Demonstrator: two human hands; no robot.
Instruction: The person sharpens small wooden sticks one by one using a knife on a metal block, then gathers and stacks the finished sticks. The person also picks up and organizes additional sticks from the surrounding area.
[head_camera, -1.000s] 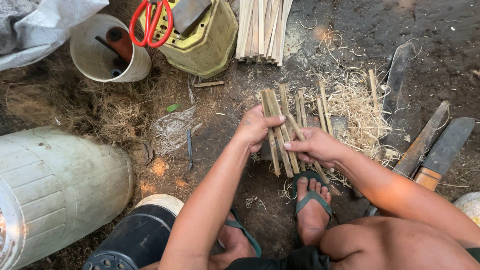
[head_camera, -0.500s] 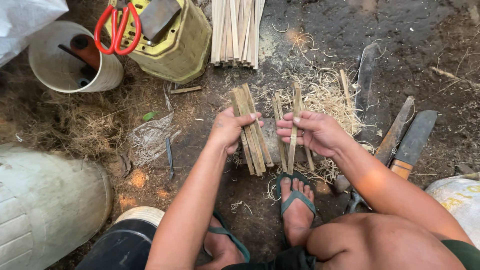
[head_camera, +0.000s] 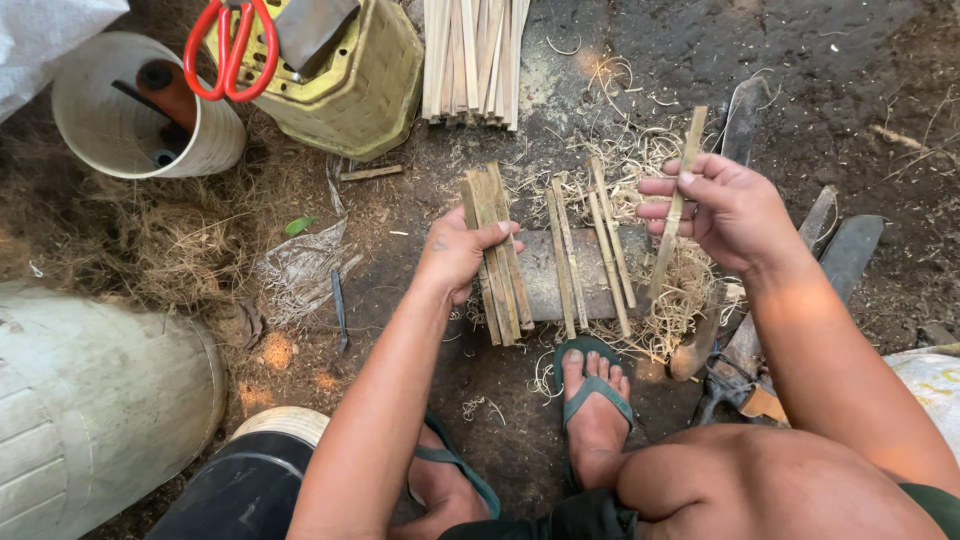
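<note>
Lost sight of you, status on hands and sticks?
Left hand gripping a bundle of sticks. Right hand holding one stick raised. Three sticks lie between, nothing blocking.

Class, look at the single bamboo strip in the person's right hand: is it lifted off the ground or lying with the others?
Lifted. The right hand pinches the single bamboo strip above the shavings, apart from the loose strips lying below.

A bundle of flat, yellow-brown split bamboo strips is held upright-tilted against the earthen ground, its lower ends just beside the dark flat block's left edge. A single thin pale bamboo strip is held raised, slanting above the block's right edge. Three loose pale bamboo strips lie lengthwise across the block.
</note>
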